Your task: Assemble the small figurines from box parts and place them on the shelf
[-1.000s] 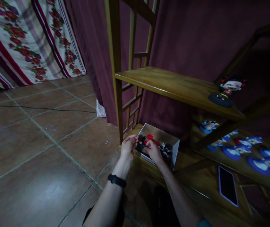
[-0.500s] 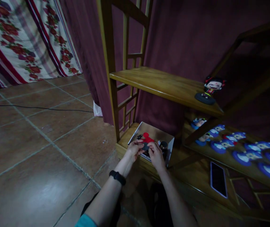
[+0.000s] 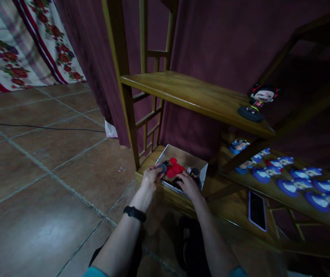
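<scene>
A white-walled open box [image 3: 204, 172] sits on the low shelf and holds red round-ended pieces [image 3: 174, 169] and dark figure parts [image 3: 195, 174]. My left hand [image 3: 151, 177], with a black band on its wrist, pinches a grey round disc [image 3: 162, 167] above the box's left side. Inside the front right of the box, my right hand [image 3: 189, 185] has its fingers reaching down over dark pieces, beside the red ones. Its fingertips are partly hidden, and nothing shows held in them.
A black-haired figurine [image 3: 262, 97] stands on the upper wooden shelf [image 3: 188, 90]. Several blue-based figurines [image 3: 294, 185] line the shelf at right. A phone [image 3: 257, 211] lies on the low shelf. A cable [image 3: 43, 127] crosses the tiled floor at left.
My hands have come apart: the left moved left with the grey disc, while the right lowered into the box. More red pieces show. The view has shifted slightly.
</scene>
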Tool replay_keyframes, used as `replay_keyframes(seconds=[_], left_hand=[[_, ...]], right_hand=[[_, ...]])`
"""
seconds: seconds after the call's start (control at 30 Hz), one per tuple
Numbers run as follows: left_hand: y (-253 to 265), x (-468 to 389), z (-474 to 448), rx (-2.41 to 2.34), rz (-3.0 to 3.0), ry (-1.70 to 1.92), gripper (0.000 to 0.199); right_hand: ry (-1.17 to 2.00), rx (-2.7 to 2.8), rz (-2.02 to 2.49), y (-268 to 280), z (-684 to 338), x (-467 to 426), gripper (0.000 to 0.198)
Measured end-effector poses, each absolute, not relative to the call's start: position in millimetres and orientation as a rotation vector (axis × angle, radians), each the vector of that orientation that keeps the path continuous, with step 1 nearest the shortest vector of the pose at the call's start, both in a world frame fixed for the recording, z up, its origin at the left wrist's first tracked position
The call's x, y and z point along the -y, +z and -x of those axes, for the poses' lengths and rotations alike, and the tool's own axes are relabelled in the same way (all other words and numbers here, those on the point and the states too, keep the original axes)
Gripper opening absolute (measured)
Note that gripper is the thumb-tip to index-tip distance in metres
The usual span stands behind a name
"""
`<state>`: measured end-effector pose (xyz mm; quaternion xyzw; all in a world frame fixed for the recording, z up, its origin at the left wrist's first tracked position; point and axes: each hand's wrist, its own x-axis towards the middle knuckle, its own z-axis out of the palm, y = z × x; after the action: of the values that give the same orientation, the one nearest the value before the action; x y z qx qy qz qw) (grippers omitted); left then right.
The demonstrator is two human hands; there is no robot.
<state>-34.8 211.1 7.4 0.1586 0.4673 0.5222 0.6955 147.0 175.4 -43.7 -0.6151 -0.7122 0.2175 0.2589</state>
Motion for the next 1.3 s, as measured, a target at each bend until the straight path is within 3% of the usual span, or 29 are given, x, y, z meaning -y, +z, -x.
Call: replay_keyframes(seconds=[0.2,0.37,0.57,0.73,0.87,1.3], left_hand=[[10.2,-209.2,33.6,-1.053,-0.347,1.151,0.023],[9.1,-209.9,32.7,-1.042,-0.340,1.147,0.024],[2.1,-211.2,27.7,-1.017,-0.316,1.139,0.022],[-3.0,-209.7,21.9,-1.012,-0.315,1.107,0.022],[-4.9,-208.7,16.6,-1.008,-0.310,1.094,0.023],[-6.7,-203.1,5.4,-0.986,-0.348,1.063,0.021]], right_hand=[[0.613,2.079,1.779,-51.1,-141.4,-180.0,0.040],[0.676,2.026,1.728,-55.3,-144.4,-183.5,0.034],[0.967,1.317,1.584,-59.8,-146.4,-194.0,0.026],[1.226,0.741,1.214,-39.3,-150.3,-195.0,0.027],[1.339,0.702,1.051,-22.1,-150.2,-189.7,0.024],[1.294,0.766,1.039,-9.3,-132.1,-184.5,0.030]])
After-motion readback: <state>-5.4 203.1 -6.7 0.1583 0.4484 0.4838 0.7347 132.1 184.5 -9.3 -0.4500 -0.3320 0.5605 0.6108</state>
